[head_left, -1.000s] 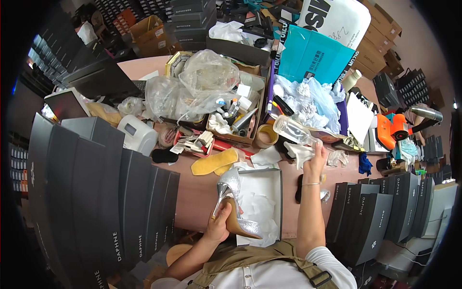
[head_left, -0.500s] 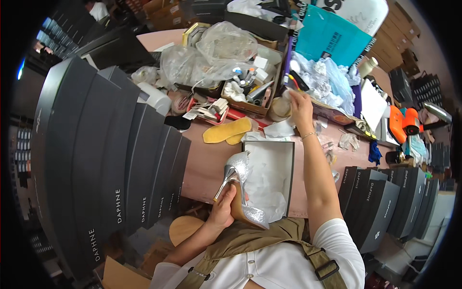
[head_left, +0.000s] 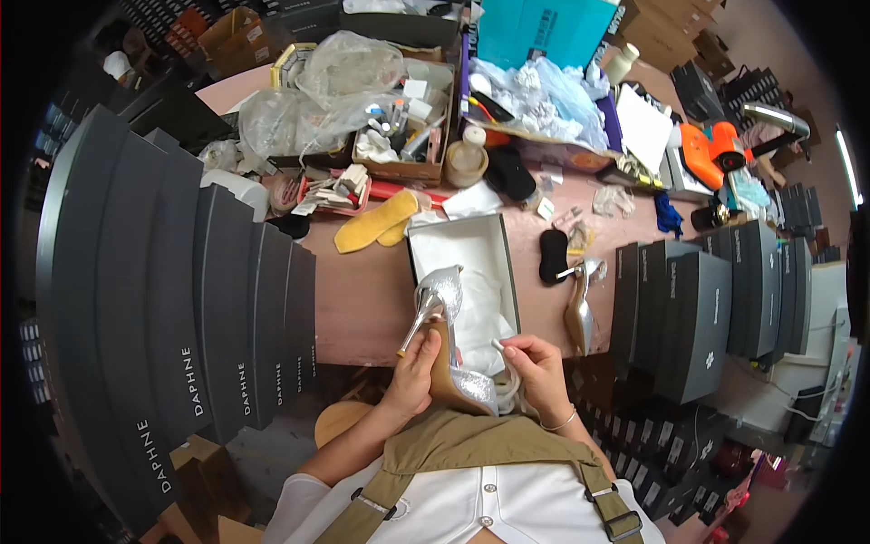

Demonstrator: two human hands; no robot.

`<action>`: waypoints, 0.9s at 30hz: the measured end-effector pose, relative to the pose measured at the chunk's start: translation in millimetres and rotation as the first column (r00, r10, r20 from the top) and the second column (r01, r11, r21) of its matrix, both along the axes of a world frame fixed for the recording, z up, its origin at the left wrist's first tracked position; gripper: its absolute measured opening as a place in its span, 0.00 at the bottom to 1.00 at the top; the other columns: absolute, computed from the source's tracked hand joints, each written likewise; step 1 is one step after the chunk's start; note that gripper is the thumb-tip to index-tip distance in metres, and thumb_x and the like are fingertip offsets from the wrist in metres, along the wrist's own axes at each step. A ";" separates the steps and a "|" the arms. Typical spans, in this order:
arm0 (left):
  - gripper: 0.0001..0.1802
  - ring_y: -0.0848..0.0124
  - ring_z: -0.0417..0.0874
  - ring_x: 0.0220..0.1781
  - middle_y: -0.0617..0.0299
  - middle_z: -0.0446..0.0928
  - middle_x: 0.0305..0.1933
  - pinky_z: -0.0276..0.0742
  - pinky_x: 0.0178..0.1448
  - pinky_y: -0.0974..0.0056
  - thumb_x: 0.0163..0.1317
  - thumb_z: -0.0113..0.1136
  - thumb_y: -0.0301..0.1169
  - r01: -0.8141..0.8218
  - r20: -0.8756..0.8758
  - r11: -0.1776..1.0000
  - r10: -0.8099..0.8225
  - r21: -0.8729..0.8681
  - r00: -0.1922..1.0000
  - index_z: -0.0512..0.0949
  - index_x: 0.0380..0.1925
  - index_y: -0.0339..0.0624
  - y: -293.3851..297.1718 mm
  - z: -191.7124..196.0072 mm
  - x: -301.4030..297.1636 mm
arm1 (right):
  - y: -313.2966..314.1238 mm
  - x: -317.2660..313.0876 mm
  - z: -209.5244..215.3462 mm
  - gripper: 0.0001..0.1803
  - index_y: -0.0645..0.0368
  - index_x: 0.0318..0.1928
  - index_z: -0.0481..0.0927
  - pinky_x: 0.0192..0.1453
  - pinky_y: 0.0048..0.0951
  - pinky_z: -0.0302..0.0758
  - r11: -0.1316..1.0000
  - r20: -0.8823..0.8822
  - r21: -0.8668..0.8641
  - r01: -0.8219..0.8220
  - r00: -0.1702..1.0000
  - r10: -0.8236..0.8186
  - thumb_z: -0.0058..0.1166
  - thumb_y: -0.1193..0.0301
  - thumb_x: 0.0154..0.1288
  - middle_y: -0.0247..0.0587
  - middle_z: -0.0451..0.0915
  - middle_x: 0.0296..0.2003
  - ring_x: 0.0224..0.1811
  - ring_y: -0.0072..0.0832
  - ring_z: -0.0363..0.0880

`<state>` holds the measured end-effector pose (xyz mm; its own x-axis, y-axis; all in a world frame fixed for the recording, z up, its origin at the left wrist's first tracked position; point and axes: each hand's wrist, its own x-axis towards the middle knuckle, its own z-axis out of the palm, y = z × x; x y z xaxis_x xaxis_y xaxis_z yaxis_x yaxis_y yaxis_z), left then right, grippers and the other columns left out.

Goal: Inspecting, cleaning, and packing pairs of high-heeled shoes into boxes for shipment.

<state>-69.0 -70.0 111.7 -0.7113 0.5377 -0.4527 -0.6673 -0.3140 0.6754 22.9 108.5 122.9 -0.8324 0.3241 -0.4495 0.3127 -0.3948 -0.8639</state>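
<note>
A silver glitter high-heeled shoe [head_left: 472, 385] is in my left hand [head_left: 412, 376], its fingers closed around the sole by the heel. The shoe is tilted over the near end of an open shoe box [head_left: 511, 276] lined with white tissue. To the right of the shoe, my right hand [head_left: 538, 370] pinches a small white piece [head_left: 497, 344] between thumb and fingers; its kind is unclear. Whitish loops, perhaps cord, show beside that hand. A second silver heel [head_left: 580, 313] lies on the table's right side.
Dark shoe boxes are stacked at left [head_left: 222, 299] and right [head_left: 702, 317]. Yellow insoles [head_left: 376, 224] lie beyond the open box. A jar [head_left: 467, 161] stands between a carton of small items and a purple-edged box [head_left: 544, 145] of plastic bags. An orange tool [head_left: 700, 156] sits far right.
My right hand has come back from the jar to beside the shoe, with a small white piece in its fingers. The left hand still holds the shoe. The view has shifted right.
</note>
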 end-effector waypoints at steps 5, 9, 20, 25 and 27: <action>0.20 0.75 0.77 0.36 0.60 0.77 0.33 0.74 0.44 0.69 0.72 0.44 0.47 0.080 -0.089 0.996 -0.084 -0.048 0.992 0.72 0.41 0.39 -2.0 14.5 8.6 | -13.4 -0.2 39.4 0.05 0.65 0.38 0.80 0.34 0.16 0.69 0.988 -0.178 0.148 -0.038 0.982 0.064 0.58 0.79 0.61 0.31 0.79 0.31 0.30 0.13 0.72; 0.21 0.75 0.76 0.40 0.61 0.77 0.39 0.73 0.47 0.69 0.72 0.46 0.45 0.096 -0.129 0.995 -0.098 -0.024 0.987 0.71 0.49 0.37 -2.9 21.5 12.4 | -20.8 2.9 49.2 0.05 0.63 0.34 0.80 0.36 0.20 0.72 0.934 -0.175 0.339 -0.112 0.968 0.179 0.62 0.77 0.57 0.34 0.80 0.30 0.31 0.18 0.75; 0.26 0.75 0.71 0.51 0.61 0.74 0.49 0.66 0.57 0.69 0.72 0.47 0.45 0.056 -0.235 0.983 -0.097 -0.174 0.967 0.69 0.57 0.32 2.1 20.6 22.6 | -11.8 -23.2 60.6 0.07 0.63 0.32 0.78 0.34 0.20 0.72 0.848 0.024 0.348 -0.399 0.908 0.418 0.61 0.73 0.59 0.34 0.79 0.27 0.29 0.17 0.74; 0.25 0.75 0.72 0.52 0.60 0.73 0.51 0.67 0.58 0.70 0.71 0.47 0.44 0.109 -0.146 0.986 -0.127 -0.124 0.981 0.69 0.56 0.33 3.8 15.5 19.3 | -15.3 -37.6 50.2 0.07 0.64 0.32 0.78 0.34 0.22 0.73 0.809 -0.091 0.565 -0.166 0.961 0.261 0.62 0.73 0.59 0.37 0.79 0.27 0.28 0.19 0.76; 0.25 0.75 0.72 0.52 0.60 0.73 0.50 0.68 0.57 0.70 0.71 0.47 0.44 0.092 -0.140 0.988 -0.110 -0.125 0.984 0.69 0.56 0.33 3.9 14.8 20.5 | -13.6 -29.8 54.9 0.07 0.64 0.33 0.78 0.35 0.27 0.74 0.789 -0.091 0.543 -0.288 0.914 0.396 0.60 0.73 0.58 0.43 0.79 0.28 0.29 0.29 0.78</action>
<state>-48.4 -66.1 126.6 -0.7190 0.5594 -0.4124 -0.5832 -0.1630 0.7958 -6.9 94.9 177.9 -0.9827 0.1376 -0.1236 0.1519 0.2189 -0.9639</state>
